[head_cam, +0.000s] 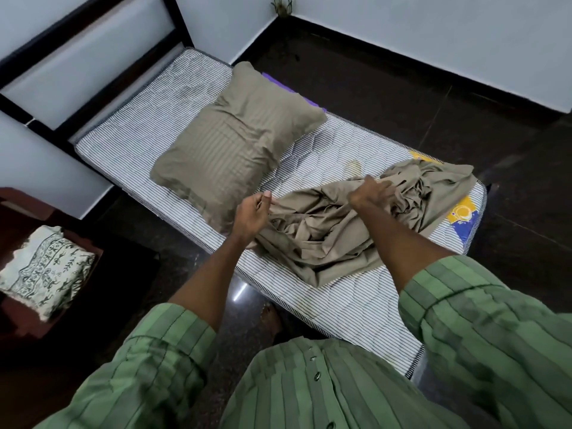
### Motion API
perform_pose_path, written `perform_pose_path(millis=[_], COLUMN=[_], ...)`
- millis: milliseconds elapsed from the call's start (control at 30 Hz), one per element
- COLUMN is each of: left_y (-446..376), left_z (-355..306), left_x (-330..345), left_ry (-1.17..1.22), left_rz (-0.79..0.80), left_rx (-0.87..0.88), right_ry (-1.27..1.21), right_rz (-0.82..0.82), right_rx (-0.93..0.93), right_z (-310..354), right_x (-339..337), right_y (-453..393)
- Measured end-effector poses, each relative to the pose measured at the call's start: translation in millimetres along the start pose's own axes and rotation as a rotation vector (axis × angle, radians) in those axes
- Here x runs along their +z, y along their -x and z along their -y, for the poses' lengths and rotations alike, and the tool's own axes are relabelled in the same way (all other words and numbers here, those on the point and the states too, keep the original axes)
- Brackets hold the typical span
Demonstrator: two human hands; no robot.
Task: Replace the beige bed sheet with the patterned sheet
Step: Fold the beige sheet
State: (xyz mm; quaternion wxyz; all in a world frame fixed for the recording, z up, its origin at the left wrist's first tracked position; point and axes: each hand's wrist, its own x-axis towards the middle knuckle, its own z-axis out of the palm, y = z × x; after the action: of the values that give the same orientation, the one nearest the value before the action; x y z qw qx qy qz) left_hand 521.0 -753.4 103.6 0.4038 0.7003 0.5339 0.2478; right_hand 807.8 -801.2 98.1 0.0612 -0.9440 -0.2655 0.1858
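bare mattress [173, 97] beyond pillow [235, 131]

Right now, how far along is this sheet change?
Done: the crumpled beige bed sheet is off, baring the striped mattress. In hand: left hand and right hand both grip it, bunching it up. Left: the folded white-and-green patterned sheet lies untouched on the dark red side table.

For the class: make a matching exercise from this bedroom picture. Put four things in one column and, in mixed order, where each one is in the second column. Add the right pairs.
Things
1. beige sheet
2. patterned sheet
3. pillow
4. plant

Places
A. folded on the dark stand left of the bed
B. in the far corner of the room
C. bunched on the mattress, held by both hands
D. lying on the bare mattress near the headboard

Pairs: 1-C, 2-A, 3-D, 4-B
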Motion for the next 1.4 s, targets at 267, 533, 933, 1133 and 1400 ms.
perform_pose_path(millis=[267, 533, 933, 1133, 1400], left_y=[11.5, 42.6, 48.4, 58.5, 70.8], left_z=[-13.0, 16.0, 29.4, 26.7, 34.0], left_x=[-10.9, -26.2, -37.3, -43.9, -54.9], left_ry=[0.153, 0.220, 0.259, 0.260, 0.199], left_rz=[0.046, -0.078, -0.131, -0.140, -0.096], left_rx=[-0.069, -0.193, -0.236, -0.225, -0.119], right_ry=[-0.720, -0.520, -0.489, -0.515, -0.414], right_rz=[0.622, 0.228, 0.415, 0.335, 0.378], right_rx=[-0.766, -0.751, -0.826, -0.820, -0.908], right_z=[40.6, 26.8, 23.2, 30.1, 37.6], right_x=[71.7, 100.6, 116.7, 113.9, 104.0], right_y=[142.0, 146.9, 164.6, 164.9, 149.8])
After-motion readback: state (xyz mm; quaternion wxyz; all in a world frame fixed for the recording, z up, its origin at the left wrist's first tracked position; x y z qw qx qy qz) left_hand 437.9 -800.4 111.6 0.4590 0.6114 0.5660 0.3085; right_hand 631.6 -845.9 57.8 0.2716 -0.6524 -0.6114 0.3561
